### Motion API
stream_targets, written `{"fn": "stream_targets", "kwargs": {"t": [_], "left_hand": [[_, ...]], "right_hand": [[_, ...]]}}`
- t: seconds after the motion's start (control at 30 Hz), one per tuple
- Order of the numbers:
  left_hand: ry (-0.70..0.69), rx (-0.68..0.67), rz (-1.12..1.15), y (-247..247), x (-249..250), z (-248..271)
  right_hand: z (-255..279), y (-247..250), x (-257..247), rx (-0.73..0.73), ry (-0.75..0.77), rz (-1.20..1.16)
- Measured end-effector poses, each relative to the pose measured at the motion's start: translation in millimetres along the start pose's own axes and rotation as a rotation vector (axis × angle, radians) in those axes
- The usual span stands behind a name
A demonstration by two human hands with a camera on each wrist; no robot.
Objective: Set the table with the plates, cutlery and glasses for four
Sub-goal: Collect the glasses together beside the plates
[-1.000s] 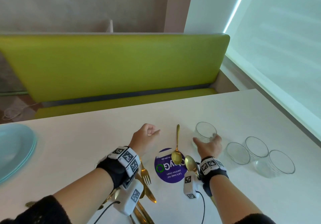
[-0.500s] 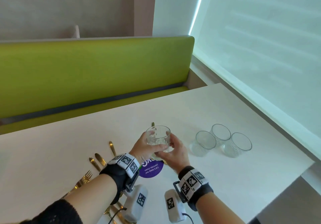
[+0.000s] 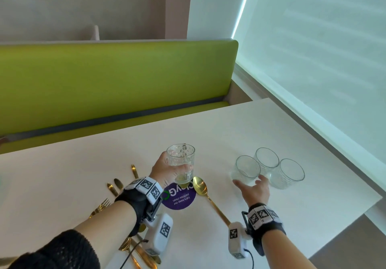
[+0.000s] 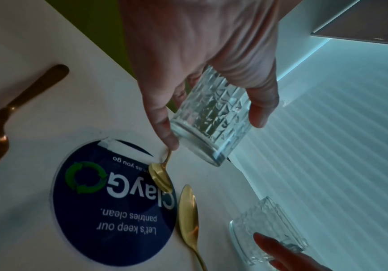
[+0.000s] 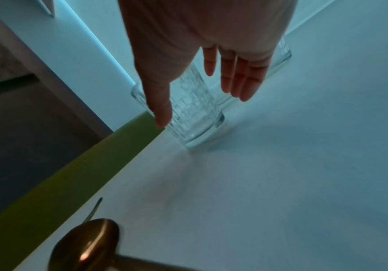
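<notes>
My left hand [image 3: 167, 172] grips a clear patterned glass [image 3: 181, 162] and holds it above the white table [image 3: 292, 206]; the left wrist view shows fingers and thumb curled round the glass [image 4: 209, 119]. My right hand [image 3: 253, 187] is spread open just before the nearest of three glasses [image 3: 246, 170] standing in a cluster at the right. In the right wrist view the straight fingers [image 5: 239, 77] and thumb flank that glass [image 5: 195, 113] without closing on it. Gold spoons [image 3: 200, 187] and forks [image 3: 102, 206] lie on the table by my left arm.
A round purple sticker [image 3: 179, 197] marks the table under the lifted glass. A green bench [image 3: 114, 80] runs along the far side. A window blind [image 3: 313, 49] and sill border the right. The table's right edge [image 3: 371, 202] is close to the glasses.
The glass passed from both hands to my left hand alone. My right hand let go and moved right to the cluster of three glasses.
</notes>
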State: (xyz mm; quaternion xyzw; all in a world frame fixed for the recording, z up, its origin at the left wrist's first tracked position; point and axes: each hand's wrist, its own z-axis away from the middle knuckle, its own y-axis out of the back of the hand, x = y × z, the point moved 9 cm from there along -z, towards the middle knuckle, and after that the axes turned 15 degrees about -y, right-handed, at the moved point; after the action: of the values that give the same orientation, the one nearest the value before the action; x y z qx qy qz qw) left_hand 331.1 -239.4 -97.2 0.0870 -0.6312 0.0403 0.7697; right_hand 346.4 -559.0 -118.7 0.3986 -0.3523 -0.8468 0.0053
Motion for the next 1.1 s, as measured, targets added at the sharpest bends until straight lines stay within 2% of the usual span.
{"fn": "stream_targets", "kwargs": {"t": [0.13, 0.33, 0.53, 0.67, 0.8, 0.97, 1.1], "left_hand": [[-0.015, 0.001, 0.014, 6, 0, -1], [-0.026, 0.015, 0.039, 24, 2, 4], [-0.026, 0.024, 0.049, 49, -5, 17], [-0.044, 0.025, 0.054, 79, -8, 37], [-0.064, 0.019, 0.051, 126, -21, 66], [-0.055, 0.074, -0.029, 213, -35, 124], [-0.022, 0.177, -0.095, 298, -54, 174]], "right_hand": [[-10, -12, -12, 0.012, 0.051, -0.046], [-11, -14, -12, 0.063, 0.037, -0.069], [25, -19, -26, 0.055, 0.117, -0.042], [81, -35, -46, -0.01, 0.218, -0.059], [158, -66, -53, -0.124, 0.286, -0.05], [274, -122, -38, -0.271, 0.34, 0.006], [366, -181, -14, -0.41, 0.362, 0.119]]}}
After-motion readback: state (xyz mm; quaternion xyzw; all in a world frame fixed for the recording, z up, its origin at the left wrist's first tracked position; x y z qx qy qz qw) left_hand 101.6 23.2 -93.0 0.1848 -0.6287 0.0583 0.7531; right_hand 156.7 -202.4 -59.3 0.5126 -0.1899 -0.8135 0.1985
